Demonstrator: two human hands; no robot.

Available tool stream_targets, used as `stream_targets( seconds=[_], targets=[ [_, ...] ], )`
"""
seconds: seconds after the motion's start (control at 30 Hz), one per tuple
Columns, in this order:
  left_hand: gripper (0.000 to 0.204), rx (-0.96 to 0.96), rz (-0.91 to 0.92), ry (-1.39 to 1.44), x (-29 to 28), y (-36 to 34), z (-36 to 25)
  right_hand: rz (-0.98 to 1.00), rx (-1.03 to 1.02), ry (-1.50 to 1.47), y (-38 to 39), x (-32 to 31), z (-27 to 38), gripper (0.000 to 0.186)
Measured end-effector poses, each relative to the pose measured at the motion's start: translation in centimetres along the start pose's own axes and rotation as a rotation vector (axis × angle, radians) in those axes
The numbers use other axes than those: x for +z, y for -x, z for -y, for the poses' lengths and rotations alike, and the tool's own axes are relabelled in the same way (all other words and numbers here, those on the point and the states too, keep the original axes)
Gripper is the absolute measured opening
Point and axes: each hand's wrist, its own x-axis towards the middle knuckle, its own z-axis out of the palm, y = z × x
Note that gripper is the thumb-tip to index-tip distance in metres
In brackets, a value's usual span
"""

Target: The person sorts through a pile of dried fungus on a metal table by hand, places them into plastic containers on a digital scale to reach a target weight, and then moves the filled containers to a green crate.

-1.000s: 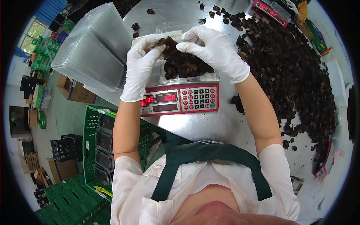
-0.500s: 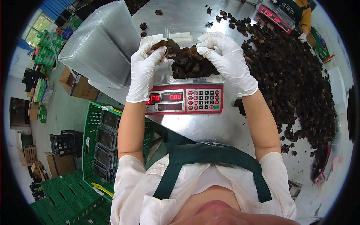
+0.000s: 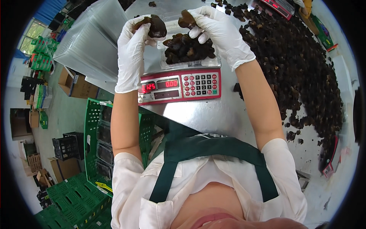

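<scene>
My left hand [image 3: 133, 45], in a white glove, is closed on a dark brown fungus piece [image 3: 154, 24] above the scale's left side. My gloved right hand [image 3: 215, 34] grips another fungus piece [image 3: 186, 19] with bent fingers. Between and just below them, a clear plastic tray [image 3: 167, 64] holds a heap of dark fungus [image 3: 187, 49] on a red-and-silver digital scale [image 3: 198, 86], its red displays lit.
Stacked clear trays [image 3: 87, 49] stand left; loose fungus [image 3: 293, 76] spreads across the steel table [image 3: 190, 114] on the right. A green crate [image 3: 93, 141] with filled trays is lower left. A co-worker's sleeve [image 3: 305, 9] shows beside another scale [image 3: 276, 7].
Both my hands have lifted up and moved apart, each now with a separate piece raised off the tray's heap. The co-worker's hand at top right has shifted.
</scene>
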Motion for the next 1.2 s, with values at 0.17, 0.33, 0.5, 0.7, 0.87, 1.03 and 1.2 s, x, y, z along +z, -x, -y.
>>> stream_targets(
  seconds=[0.17, 0.33, 0.5, 0.7, 0.87, 1.03, 1.2],
  targets=[
    [0.021, 0.19, 0.036, -0.142, 3.4, 1.8, -0.5, -0.041, 0.12, -0.121, 4.9, -1.3, 0.4, 0.033],
    [0.037, 0.215, 0.597, -0.503, 11.7, 8.6, 2.0, 0.027, 0.234, -0.102, 13.6, -4.4, -1.8, 0.051],
    [0.044, 0.139, 0.973, -0.497, 14.9, 13.7, 3.5, -0.41, 0.496, 0.006, 23.6, -6.3, -0.3, 0.035],
    [0.029, 0.761, 0.695, -1.148, 11.7, 4.6, 2.2, -0.691, 0.568, 0.194, 39.8, -14.1, 3.0, 0.02],
    [0.029, 0.709, 0.578, -1.234, 4.7, -2.0, 3.5, -1.015, 0.479, 0.167, 49.5, -17.5, 2.6, 0.008],
    [0.024, 0.192, 0.523, -0.85, 3.3, -2.5, 3.9, -0.955, 0.462, 0.122, 45.0, -16.7, 1.7, 0.009],
    [0.021, -0.245, 0.289, -0.279, 1.1, -3.5, 3.4, -0.734, 0.335, 0.055, 40.0, -15.7, 0.8, 0.027]
  ],
)
